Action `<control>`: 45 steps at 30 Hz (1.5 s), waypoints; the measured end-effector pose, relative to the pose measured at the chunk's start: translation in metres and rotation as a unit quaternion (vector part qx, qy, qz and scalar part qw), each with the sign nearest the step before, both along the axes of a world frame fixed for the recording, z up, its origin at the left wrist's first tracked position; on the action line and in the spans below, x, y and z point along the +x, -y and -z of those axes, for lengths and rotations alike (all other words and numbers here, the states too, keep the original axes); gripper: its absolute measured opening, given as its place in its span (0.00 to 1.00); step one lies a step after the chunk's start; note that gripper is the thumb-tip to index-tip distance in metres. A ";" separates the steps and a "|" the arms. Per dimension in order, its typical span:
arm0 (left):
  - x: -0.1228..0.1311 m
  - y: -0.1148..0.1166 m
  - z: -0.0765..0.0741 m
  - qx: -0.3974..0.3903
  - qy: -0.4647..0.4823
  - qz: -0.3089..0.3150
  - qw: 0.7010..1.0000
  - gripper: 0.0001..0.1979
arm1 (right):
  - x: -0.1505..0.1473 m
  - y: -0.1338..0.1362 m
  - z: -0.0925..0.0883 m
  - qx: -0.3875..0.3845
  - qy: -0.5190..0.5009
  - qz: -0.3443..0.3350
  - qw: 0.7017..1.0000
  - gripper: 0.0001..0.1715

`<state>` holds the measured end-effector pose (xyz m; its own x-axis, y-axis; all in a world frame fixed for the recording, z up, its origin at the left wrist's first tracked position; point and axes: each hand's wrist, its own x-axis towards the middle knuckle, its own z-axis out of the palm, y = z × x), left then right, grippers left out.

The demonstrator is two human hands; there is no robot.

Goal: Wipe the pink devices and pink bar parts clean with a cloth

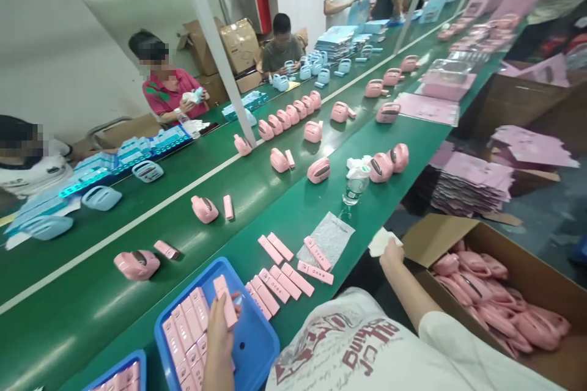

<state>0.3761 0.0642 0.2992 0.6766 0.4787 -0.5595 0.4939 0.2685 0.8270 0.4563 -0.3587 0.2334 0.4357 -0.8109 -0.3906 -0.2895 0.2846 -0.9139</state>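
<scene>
My left hand is closed around a pink rectangular bar, held over a blue tray. Rows of similar pink bars fill the tray's left side. My right hand pinches a white cloth out beyond the bench edge, near an open cardboard box. Several loose pink bars lie beside the tray, some with rows of small round marks. Two of them touch a clear plastic bag on the green bench.
A green conveyor carries pink handled casings. A clear bottle stands near the bench edge. More pink casings fill the box at right. Pink sheets are stacked behind it. Co-workers sit and stand across the line among blue parts.
</scene>
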 end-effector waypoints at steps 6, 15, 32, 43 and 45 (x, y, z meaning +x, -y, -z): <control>0.001 0.090 -0.002 -0.160 0.049 0.140 0.976 0.30 | 0.007 -0.094 -0.043 -0.031 0.149 -0.269 0.951 0.22; 0.032 0.110 -0.048 -0.266 0.066 0.124 0.954 0.44 | -0.032 -0.181 -0.078 -0.373 0.391 -0.706 0.457 0.26; 0.003 0.125 -0.140 -0.208 0.278 0.271 0.898 0.18 | 0.005 -0.112 -0.143 0.244 0.227 -0.294 0.896 0.17; -0.007 0.132 -0.137 -0.261 0.252 0.189 0.913 0.23 | -0.020 -0.113 -0.148 0.436 0.125 -0.243 0.857 0.13; -0.010 0.133 -0.137 -0.267 0.238 0.190 0.914 0.24 | -0.022 -0.112 -0.149 0.434 0.105 -0.235 0.863 0.13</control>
